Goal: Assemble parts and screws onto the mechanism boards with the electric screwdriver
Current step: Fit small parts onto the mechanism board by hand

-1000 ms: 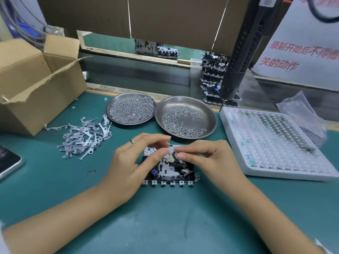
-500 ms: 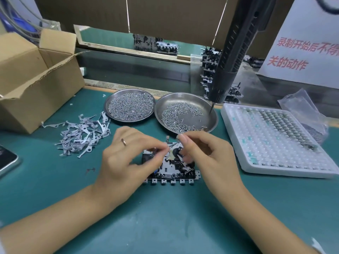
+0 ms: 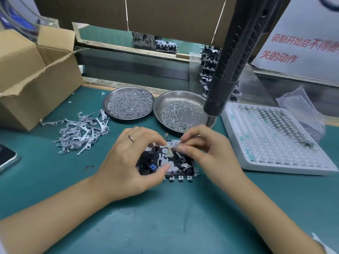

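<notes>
I am looking down at the green worktop, where the mechanism board is lying flat at the centre, between both hands. My left hand is curling over the board's left half, with the thumb pressing on the near edge and the fingers arching over the far side, so it is gripping the board. My right hand is pinching something small at its fingertips just above the middle of the board; the piece is too small and blurred for me to name. The electric screwdriver is hanging untouched above and behind the right hand, its tip pointing down over the right metal dish of screws. A second dish, fuller, is sitting just to its left, the rims almost touching. A heap of grey metal levers is lying left of the hands, near a cardboard box. A white tray with small parts is sitting to the right.
</notes>
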A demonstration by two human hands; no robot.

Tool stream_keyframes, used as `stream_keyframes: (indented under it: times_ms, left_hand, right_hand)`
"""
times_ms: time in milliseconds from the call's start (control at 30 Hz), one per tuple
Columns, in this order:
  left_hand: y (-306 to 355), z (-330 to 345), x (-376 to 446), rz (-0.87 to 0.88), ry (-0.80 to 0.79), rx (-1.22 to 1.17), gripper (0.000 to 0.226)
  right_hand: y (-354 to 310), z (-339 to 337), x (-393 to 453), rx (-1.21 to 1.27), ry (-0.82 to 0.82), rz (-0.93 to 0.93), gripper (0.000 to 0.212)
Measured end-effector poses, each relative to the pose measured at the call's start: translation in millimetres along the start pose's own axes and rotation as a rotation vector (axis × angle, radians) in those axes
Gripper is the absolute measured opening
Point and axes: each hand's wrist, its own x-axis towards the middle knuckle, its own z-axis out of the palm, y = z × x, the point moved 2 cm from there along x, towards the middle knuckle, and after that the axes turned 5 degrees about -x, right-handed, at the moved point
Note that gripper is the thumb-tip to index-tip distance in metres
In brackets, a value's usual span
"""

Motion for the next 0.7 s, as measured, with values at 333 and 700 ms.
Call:
stream_keyframes:
  times_ms: [333,700]
  left_hand:
    - [-4.7,-0.5,-0.9,-0.275,-0.114,-0.176,0.009]
    - [-8.0,-0.8,-5.3,-0.379,-0.205,-0.13,0.013]
  right_hand:
    - [4.4,8.3,-5.5,-0.222,-0.211,-0.111,0.021]
    - [4.2,6.6,-7.9,-0.25,-0.187,-0.126,0.018]
